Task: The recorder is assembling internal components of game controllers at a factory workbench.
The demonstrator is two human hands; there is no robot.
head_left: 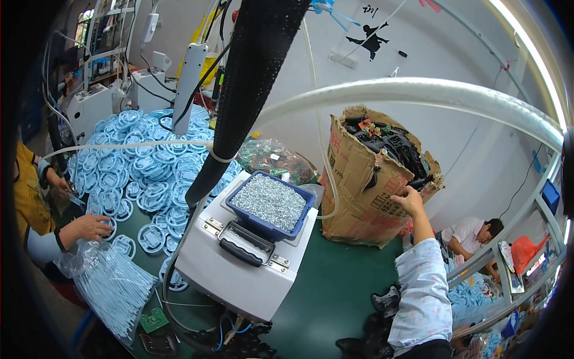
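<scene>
A blue tray (270, 203) of small metal screws sits atop a white case (245, 263). Pale blue plastic rings (143, 167) heap on the green surface (335, 287) beside bagged blue ties (113, 287).

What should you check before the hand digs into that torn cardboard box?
1. Right hand at the cardboard box rim: ok.
2. Black parts in the box, within reach: ok.
3. Anything gripped in the fingers: cannot tell.
4. Box sitting steady on the green table: ok, though its top is torn.
5. Left hand: not in view, cannot tell.
6. White hose beside the box, apart from the hand: ok.
</scene>
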